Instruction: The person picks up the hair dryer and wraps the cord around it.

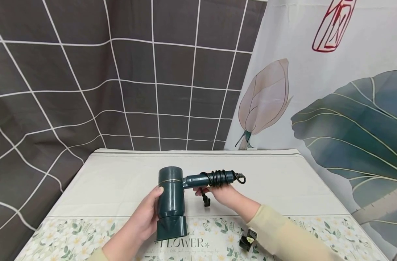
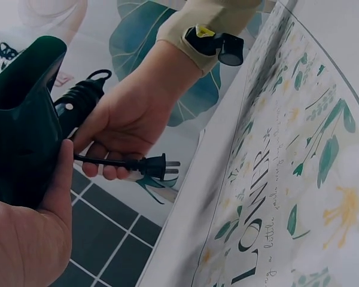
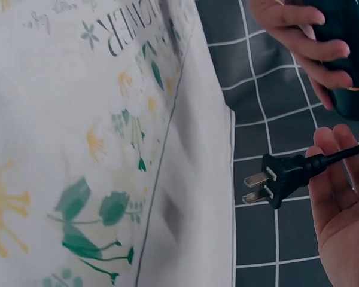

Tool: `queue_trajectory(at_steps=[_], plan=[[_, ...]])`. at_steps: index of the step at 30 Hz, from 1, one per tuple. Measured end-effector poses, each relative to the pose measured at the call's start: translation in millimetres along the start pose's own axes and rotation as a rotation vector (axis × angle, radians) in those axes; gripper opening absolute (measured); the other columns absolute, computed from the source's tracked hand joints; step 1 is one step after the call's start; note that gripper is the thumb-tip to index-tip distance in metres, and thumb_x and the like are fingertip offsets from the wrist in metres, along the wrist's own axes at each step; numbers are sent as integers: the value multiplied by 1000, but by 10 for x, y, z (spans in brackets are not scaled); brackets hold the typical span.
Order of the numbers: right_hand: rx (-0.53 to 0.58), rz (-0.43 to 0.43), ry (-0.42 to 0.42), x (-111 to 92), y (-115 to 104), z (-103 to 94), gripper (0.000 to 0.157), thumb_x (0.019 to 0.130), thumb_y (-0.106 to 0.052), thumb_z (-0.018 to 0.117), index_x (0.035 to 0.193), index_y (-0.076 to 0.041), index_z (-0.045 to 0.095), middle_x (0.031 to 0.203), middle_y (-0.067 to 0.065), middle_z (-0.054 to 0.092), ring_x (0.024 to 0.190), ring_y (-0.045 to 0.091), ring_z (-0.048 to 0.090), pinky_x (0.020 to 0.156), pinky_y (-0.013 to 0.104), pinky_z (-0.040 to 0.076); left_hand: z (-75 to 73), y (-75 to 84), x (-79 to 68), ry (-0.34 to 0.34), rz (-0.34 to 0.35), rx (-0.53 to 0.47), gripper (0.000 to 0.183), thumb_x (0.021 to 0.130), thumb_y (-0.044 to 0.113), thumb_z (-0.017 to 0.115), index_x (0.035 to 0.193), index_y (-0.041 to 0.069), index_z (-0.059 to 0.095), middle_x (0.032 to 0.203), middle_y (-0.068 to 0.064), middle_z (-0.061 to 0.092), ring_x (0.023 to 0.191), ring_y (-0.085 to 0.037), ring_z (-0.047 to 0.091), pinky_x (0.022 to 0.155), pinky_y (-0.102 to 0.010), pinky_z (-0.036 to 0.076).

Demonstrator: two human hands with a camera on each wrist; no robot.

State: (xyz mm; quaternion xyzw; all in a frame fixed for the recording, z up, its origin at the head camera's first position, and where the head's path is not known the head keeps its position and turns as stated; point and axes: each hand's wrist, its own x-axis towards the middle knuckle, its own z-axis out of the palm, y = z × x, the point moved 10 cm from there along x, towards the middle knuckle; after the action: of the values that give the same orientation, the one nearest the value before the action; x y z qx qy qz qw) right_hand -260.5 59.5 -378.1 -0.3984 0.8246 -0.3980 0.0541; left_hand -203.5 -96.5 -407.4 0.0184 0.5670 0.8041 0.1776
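Observation:
A dark teal hair dryer with a flat nozzle is held up over the table, its handle pointing right. My left hand grips the barrel, thumb on the near side. A black power cord is wound in several turns round the handle. Under the handle, my right hand holds the cord's free end, which crosses its fingers in the right wrist view. From these fingers sticks out the two-pin plug, hanging below the handle in the head view.
A white table cover with a floral, lettered front band lies beneath the hands. Behind it hang a dark grid-patterned cloth and, to the right, a white cloth with leaf prints. A small black wrist device sits by the right sleeve.

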Motion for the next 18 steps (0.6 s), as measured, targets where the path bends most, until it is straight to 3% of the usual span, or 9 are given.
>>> queue_trajectory(at_steps=[2, 5, 9, 13, 15, 18], plan=[[304, 83, 23, 10, 89, 27, 33, 107, -10, 36, 114, 10, 61, 104, 27, 69, 93, 26, 71, 88, 31, 52, 14, 10, 5, -12, 15, -2, 62, 105, 44, 37, 153, 9, 22, 109, -2, 64, 96, -13, 64, 85, -28, 51], [415, 121, 52, -7, 124, 52, 31, 106, -12, 42, 114, 12, 59, 102, 31, 67, 87, 25, 71, 84, 36, 55, 14, 20, 13, -16, 35, 6, 62, 105, 41, 37, 156, 11, 18, 113, -3, 62, 99, -14, 63, 88, -28, 51], [390, 169, 94, -59, 134, 55, 23, 104, -12, 50, 109, 6, 63, 95, 25, 69, 79, 22, 70, 78, 31, 55, -11, 37, 20, 13, 54, 20, 61, 105, 37, 40, 157, 14, 20, 119, -6, 60, 105, -16, 62, 92, -29, 49], [344, 211, 120, -109, 114, 55, 16, 101, -10, 55, 107, 2, 63, 89, 21, 69, 76, 29, 69, 71, 28, 54, -32, 56, 15, 62, 64, 20, 57, 103, 34, 44, 155, 16, 27, 123, -8, 61, 108, -18, 61, 94, -29, 48], [347, 222, 123, -121, 102, 72, 17, 100, -7, 57, 112, 2, 62, 87, 20, 69, 76, 33, 69, 70, 29, 55, -42, 62, 11, 84, 70, 21, 57, 102, 33, 46, 154, 16, 29, 125, -9, 61, 109, -19, 62, 94, -28, 47], [357, 240, 117, -142, 86, 110, 23, 100, -7, 57, 118, 7, 61, 84, 15, 70, 75, 29, 68, 70, 27, 54, -59, 71, 15, 114, 78, 21, 58, 101, 31, 49, 153, 17, 29, 126, -12, 62, 108, -20, 64, 93, -28, 48]])
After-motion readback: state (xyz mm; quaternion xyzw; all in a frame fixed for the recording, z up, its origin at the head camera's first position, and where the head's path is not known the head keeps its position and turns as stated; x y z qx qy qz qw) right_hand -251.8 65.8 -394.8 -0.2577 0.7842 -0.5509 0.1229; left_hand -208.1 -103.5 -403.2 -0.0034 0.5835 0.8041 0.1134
